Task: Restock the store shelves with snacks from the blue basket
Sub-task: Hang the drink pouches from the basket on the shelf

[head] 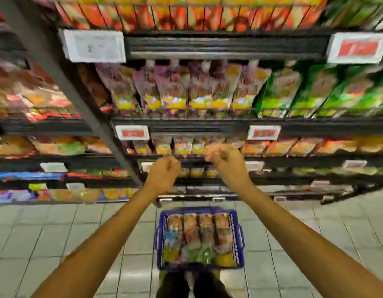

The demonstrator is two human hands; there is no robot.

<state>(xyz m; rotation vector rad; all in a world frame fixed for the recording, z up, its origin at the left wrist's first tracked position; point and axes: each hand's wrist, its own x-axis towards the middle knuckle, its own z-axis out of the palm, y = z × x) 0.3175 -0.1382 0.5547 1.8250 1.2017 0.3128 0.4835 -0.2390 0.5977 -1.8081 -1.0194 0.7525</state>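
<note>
Blue basket (240,233) sits on the tiled floor (57,233) at 6 o'clock, filled with snack packs (199,237) side by side in four rows. Both hands are raised before the shelves (207,125) at 12 o'clock and held apart, the left hand (164,173) at 9 o'clock of the right hand (227,160). Their fingers are curled, but I cannot tell through the blur whether they pinch anything. Red price tags (263,132) line the shelf edges.

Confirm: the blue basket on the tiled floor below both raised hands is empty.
Not empty: the head view shows the blue basket packed with snack packets. It does sit on the tiled floor below the left hand and right hand.
</note>
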